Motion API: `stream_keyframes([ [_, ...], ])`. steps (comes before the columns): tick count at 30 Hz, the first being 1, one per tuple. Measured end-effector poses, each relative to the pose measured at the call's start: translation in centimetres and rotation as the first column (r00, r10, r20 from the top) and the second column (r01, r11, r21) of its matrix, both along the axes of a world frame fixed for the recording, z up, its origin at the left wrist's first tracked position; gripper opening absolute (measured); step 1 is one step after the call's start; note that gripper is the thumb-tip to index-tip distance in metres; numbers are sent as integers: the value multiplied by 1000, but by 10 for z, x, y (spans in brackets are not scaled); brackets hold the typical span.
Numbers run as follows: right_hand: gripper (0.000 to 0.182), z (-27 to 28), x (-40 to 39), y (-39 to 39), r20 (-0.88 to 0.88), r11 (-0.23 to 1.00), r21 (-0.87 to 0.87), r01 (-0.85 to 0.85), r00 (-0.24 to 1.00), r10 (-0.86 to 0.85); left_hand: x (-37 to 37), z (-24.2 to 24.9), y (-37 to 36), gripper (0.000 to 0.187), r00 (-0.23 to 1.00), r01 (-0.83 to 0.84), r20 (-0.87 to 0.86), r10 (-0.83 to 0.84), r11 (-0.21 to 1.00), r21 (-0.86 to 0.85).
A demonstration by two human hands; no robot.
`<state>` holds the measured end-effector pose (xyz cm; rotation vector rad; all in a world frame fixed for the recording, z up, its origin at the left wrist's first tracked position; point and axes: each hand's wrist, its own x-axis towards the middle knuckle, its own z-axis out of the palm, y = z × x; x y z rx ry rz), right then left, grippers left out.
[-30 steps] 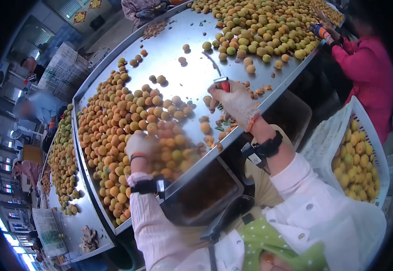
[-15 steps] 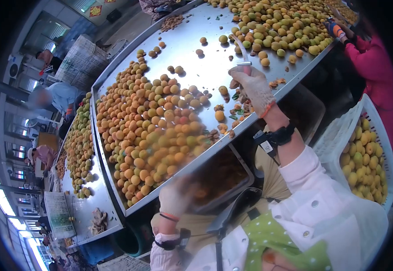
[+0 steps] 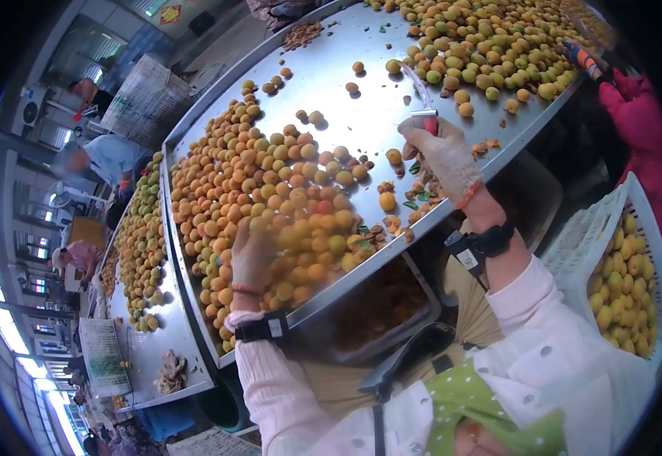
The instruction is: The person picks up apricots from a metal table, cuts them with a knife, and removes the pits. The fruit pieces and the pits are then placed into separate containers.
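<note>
My right hand (image 3: 445,156), in a pale work glove, is closed round the red handle of a tool (image 3: 427,114) with a metal collar and a thin curved strip rising from it. It hovers over the metal table near its front edge, beside split apricot pieces and leaves (image 3: 420,196). My left hand (image 3: 253,258), also gloved, is at the near side of the big heap of orange apricots (image 3: 270,171). Motion smears its fingers, and several apricots right beside it look blurred too.
A metal table (image 3: 331,102) with raised rims bears another heap of greener apricots (image 3: 490,49). Under its front edge sits a bin (image 3: 380,315). A white crate of apricots (image 3: 642,220) stands to my right. A co-worker's gloved hand (image 3: 583,59) reaches in at the far right.
My left hand has moved from below the table's front edge up to the apricot heap. My right hand keeps hold of the tool in nearly the same place. The view has shifted slightly.
</note>
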<state>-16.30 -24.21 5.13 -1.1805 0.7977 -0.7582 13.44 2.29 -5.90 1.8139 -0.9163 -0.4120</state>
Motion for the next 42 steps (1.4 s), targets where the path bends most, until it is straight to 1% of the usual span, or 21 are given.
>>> stream_keyframes([
  [1,14,-1,-1,-1,-3,1000,-16,-1,1000,1,-2,5,13,36,962,-10,-268,-47,978,-209],
  [2,14,-2,-1,-1,-5,999,-33,-9,1000,9,-9,21,31,38,875,122,462,-148,989,85],
  [3,14,-8,2,-2,37,999,-49,-4,999,6,-20,33,47,38,873,93,472,-124,992,88],
  [6,18,-3,0,6,-43,998,-62,5,999,-7,-71,61,97,36,976,-113,-210,66,968,-222],
  [7,19,-5,0,8,-36,1000,-24,7,999,-8,-84,64,121,40,983,-144,109,149,988,-55],
  [9,19,-24,6,-3,-111,995,-90,40,993,-50,-131,77,161,43,853,-426,-470,225,821,-380],
  [11,21,-36,7,-5,6,998,-62,29,1000,-29,-160,64,220,45,756,-540,-632,173,710,-452],
  [17,16,-36,20,4,-79,983,-184,-21,997,7,-268,-35,329,33,428,-894,-749,505,360,-267],
  [24,16,-38,44,27,-132,978,-192,-83,990,58,-303,-146,366,19,-69,-988,-943,324,108,110],
  [25,20,-39,49,32,-83,983,-167,-71,995,57,-299,-168,382,19,-80,-989,-946,315,91,114],
  [27,21,-38,54,43,-91,976,-188,-110,991,94,-299,-205,410,19,196,-957,-928,317,269,-110],
  [29,22,-40,59,48,-84,967,-218,-135,989,119,-292,-180,407,20,-5,-997,-894,449,68,40],
  [32,25,-42,64,52,-123,940,-288,-183,980,153,-283,-155,452,13,58,-991,-974,218,-102,-81],
  [35,26,-82,73,20,-128,842,-476,-255,967,220,-270,-182,564,15,443,-892,-895,40,120,-436],
  [36,26,-58,70,44,-201,882,-391,-262,960,196,-274,-185,573,15,448,-886,-894,15,143,-441],
  [37,24,-60,70,42,-251,873,-405,-272,951,180,-277,-182,578,22,325,-930,-777,540,332,-158],
  [38,22,-55,72,50,-211,915,-332,-229,964,164,-276,-174,580,30,254,-931,-353,901,327,164],
  [39,20,-50,75,59,-166,949,-253,-187,975,148,-263,-163,576,38,237,-907,220,946,134,400],
  [40,20,-46,73,61,-163,953,-233,-194,974,158,-247,-143,560,41,-155,-977,-503,850,-58,204],
  [41,19,-43,71,64,-162,956,-208,-205,971,173,-235,-133,551,44,-282,-922,-946,158,-318,222],
  [42,19,-38,68,69,-132,960,-189,-209,974,186,-225,-156,568,51,-243,-945,-924,296,-288,156],
])
